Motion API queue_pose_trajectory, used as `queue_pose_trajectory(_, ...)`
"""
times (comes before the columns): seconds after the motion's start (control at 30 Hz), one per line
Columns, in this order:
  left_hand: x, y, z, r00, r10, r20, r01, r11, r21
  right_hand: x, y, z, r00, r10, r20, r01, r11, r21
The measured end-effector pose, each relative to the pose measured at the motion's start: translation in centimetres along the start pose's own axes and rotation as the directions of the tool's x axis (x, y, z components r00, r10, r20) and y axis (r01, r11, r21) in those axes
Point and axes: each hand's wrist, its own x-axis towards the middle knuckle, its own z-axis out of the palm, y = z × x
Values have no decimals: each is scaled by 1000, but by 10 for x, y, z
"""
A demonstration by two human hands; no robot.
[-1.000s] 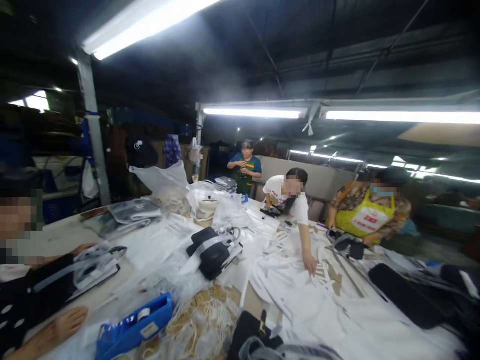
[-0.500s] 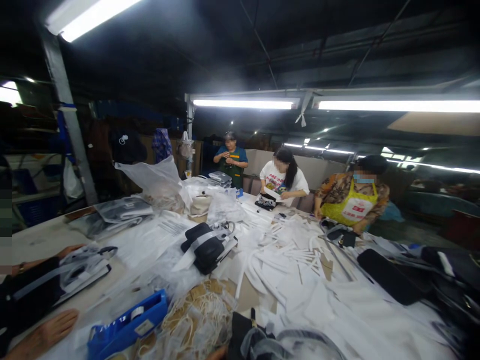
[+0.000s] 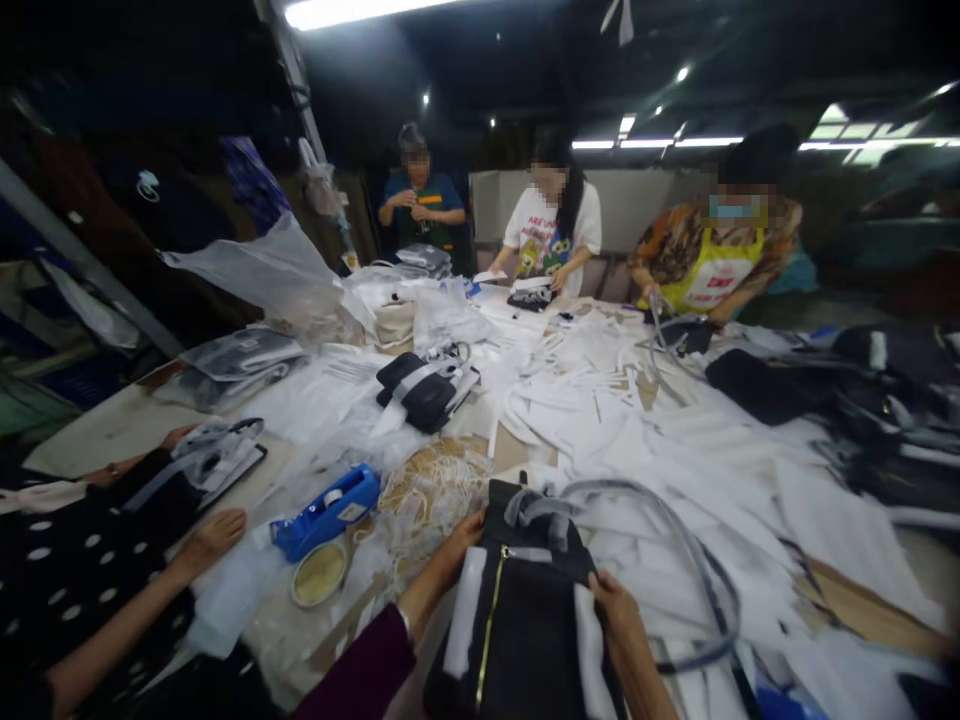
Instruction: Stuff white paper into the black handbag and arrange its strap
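My left hand point(image 3: 456, 548) gripped the left edge of a black bag point(image 3: 525, 620), fingers curled onto its side; my right hand point(image 3: 616, 610) clasped the right edge, fingers closed over a white strip. The bag lay flat at six o'clock on the table point(image 3: 112, 435), black fabric with a gold zipper point(image 3: 491, 615) running lengthwise, white strips on both flanks and a grey strap point(image 3: 675, 545) looping away toward three o'clock. At nine o'clock sat a blue tape dispenser point(image 3: 326, 510); at twelve o'clock, scattered white paper strips point(image 3: 585, 400).
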Motion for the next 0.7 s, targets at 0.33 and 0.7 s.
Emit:
queue_pose_trajectory(0.33, 14, -13, -24, 974, -128, 189, 122, 992, 45, 8, -1, -5, 999, 11, 48, -20, 981, 195)
queue_pose_trajectory(0.7, 30, -31, -20, 994, -79, 76, 81, 996, -29, 22, 15, -5, 972, -41, -232, 66, 993, 99)
